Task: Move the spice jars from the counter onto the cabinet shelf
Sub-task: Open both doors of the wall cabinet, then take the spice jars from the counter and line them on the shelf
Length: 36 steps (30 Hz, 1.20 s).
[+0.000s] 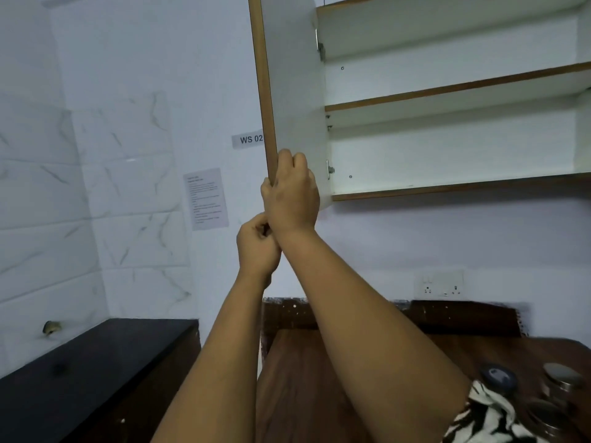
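The wall cabinet stands open, its door (289, 91) swung out to the left. My right hand (292, 193) grips the door's lower edge, fingers curled over the brown rim. My left hand (257, 247) is closed just below it, touching the right wrist; I see nothing in it. Inside, the bare lower shelf (447, 187) and middle shelf (447, 91) hold nothing. Several spice jars (563, 382) with metal lids stand on the brown counter (319, 378) at the bottom right, blurred, with a dark-lidded jar (498, 377) beside them.
A black countertop (96, 362) runs along the left below a tiled wall. A socket plate (439, 284) sits on the wall above the brown counter. A paper notice (207, 199) and a "WS 02" label (249, 139) hang left of the door. A striped sleeve (486, 417) shows at bottom right.
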Tool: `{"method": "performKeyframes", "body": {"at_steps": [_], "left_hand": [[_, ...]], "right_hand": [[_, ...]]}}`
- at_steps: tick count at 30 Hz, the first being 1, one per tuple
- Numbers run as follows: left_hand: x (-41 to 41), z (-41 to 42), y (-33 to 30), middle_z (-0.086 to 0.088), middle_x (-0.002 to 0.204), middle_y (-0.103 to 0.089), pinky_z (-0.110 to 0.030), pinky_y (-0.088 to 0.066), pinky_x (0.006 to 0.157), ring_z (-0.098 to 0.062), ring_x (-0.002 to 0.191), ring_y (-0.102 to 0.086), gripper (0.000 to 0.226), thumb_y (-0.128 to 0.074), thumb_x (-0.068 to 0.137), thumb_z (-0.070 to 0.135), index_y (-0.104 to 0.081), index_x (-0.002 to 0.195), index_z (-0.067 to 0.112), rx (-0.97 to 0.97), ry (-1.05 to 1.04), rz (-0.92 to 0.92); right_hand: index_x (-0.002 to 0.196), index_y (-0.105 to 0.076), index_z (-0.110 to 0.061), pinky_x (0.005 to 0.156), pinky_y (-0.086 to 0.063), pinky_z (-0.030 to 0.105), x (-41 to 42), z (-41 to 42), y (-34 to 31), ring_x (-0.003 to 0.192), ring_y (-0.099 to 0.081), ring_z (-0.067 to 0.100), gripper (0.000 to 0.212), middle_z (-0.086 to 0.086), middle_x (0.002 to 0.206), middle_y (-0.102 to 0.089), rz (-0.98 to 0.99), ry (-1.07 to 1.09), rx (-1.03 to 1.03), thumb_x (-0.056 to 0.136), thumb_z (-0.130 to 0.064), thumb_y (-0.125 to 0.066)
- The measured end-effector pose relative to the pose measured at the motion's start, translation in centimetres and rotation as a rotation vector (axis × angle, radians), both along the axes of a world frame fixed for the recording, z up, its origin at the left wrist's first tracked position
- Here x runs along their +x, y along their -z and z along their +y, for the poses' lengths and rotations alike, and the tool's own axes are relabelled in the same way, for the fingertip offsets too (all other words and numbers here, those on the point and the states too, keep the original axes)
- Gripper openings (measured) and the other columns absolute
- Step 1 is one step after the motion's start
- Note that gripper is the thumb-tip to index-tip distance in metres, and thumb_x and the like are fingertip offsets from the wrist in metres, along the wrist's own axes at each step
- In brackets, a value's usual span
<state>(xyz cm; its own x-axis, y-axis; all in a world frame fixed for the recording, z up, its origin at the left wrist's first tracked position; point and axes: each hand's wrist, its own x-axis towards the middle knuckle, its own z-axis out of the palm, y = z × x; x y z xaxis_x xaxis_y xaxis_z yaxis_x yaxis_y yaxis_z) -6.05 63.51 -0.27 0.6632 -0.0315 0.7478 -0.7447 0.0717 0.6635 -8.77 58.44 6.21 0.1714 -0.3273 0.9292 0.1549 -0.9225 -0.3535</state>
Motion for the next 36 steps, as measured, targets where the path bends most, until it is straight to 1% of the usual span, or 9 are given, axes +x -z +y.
{"method": "performKeyframes", "body": {"at_steps": [5,8,10,12,17,23,29,32,36], "left_hand": [[1.1,1.3,0.0,0.014,0.041,-0.044,-0.011,-0.027,0.043,-0.002,0.042,-0.034,0.049,-0.058,0.088,0.005,-0.055,0.048,0.034,0.033,0.042,-0.036],[0.7,1.3,0.3,0.013,0.056,-0.061,-0.014,-0.039,0.05,0.0,0.051,-0.049,0.021,-0.058,0.093,0.021,-0.068,0.077,0.029,0.025,0.03,-0.061],[0.4,0.9,0.7,0.013,0.078,-0.07,-0.014,-0.049,0.061,0.003,0.07,-0.062,0.02,-0.054,0.097,0.031,-0.07,0.105,0.023,0.029,0.013,-0.085],[0.1,0.2,1.5,0.01,0.099,-0.072,-0.016,-0.055,0.078,0.001,0.091,-0.066,0.028,-0.054,0.098,0.036,-0.066,0.119,0.022,-0.004,-0.001,-0.065],[-1.3,-3.3,6.6,-0.003,0.145,-0.051,-0.034,-0.041,0.111,-0.016,0.133,-0.048,0.051,-0.056,0.097,0.03,-0.043,0.144,0.014,-0.077,-0.046,0.181],[-2.5,-5.8,17.1,-0.004,0.139,-0.053,-0.035,-0.043,0.106,-0.02,0.128,-0.051,0.049,-0.061,0.092,0.024,-0.046,0.138,0.013,0.141,-0.03,0.227],[-3.6,-7.9,27.9,-0.009,0.137,-0.054,-0.03,-0.038,0.103,-0.023,0.127,-0.049,0.055,-0.068,0.087,0.021,-0.047,0.137,0.009,0.385,0.051,0.327],[-3.6,-9.1,32.5,-0.007,0.133,-0.055,-0.037,-0.043,0.104,-0.023,0.124,-0.052,0.054,-0.069,0.086,0.021,-0.049,0.135,0.013,0.452,0.131,0.455],[-3.3,-11.5,36.7,0.0,0.13,-0.055,-0.036,-0.046,0.101,-0.017,0.121,-0.053,0.049,-0.068,0.086,0.025,-0.049,0.131,0.021,0.466,0.19,0.541]], "right_hand": [[0.123,-0.055,-0.013,0.069,-0.05,0.031,0.5,0.7,0.6,0.091,-0.057,0.024,0.036,0.006,0.11,-0.053,0.028,-0.052,0.005,0.088,-0.018,-0.064],[0.14,-0.049,-0.017,0.087,-0.051,0.032,-0.1,0.0,1.7,0.1,-0.058,0.021,0.056,0.006,0.115,-0.053,0.08,-0.241,0.061,0.087,-0.02,-0.069],[0.141,-0.049,-0.019,0.092,-0.05,0.028,-0.8,-0.7,2.6,0.105,-0.058,0.018,0.054,0.005,0.116,-0.056,0.111,-0.352,0.117,0.09,-0.022,-0.066],[0.136,-0.056,-0.018,0.092,-0.051,0.03,-1.4,-1.4,4.0,0.105,-0.06,0.017,0.041,0.005,0.116,-0.06,0.114,-0.385,0.15,0.096,-0.024,-0.057],[0.124,-0.063,-0.015,0.088,-0.052,0.031,-2.3,-3.5,9.7,0.103,-0.061,0.016,0.031,0.004,0.117,-0.065,0.118,-0.278,0.23,0.1,-0.028,-0.047],[0.12,-0.061,-0.014,0.082,-0.043,0.02,-5.0,-10.3,21.3,0.103,-0.06,0.016,0.03,0.004,0.115,-0.064,0.298,-0.076,0.389,0.1,-0.031,-0.047],[0.116,-0.061,-0.017,0.082,-0.041,0.026,-9.8,-18.3,32.7,0.107,-0.058,0.024,0.028,0.008,0.118,-0.063,0.472,0.148,0.632,0.098,-0.033,-0.049],[0.115,-0.062,-0.016,0.081,-0.041,0.025,-11.4,-21.6,37.0,0.106,-0.059,0.026,0.027,0.01,0.118,-0.063,0.562,0.259,0.751,0.097,-0.033,-0.052],[0.111,-0.061,-0.008,0.088,-0.049,0.038,-11.9,-25.3,41.6,0.1,-0.061,0.031,0.025,0.014,0.109,-0.064,0.658,0.298,0.83,0.092,-0.025,-0.06]]}}
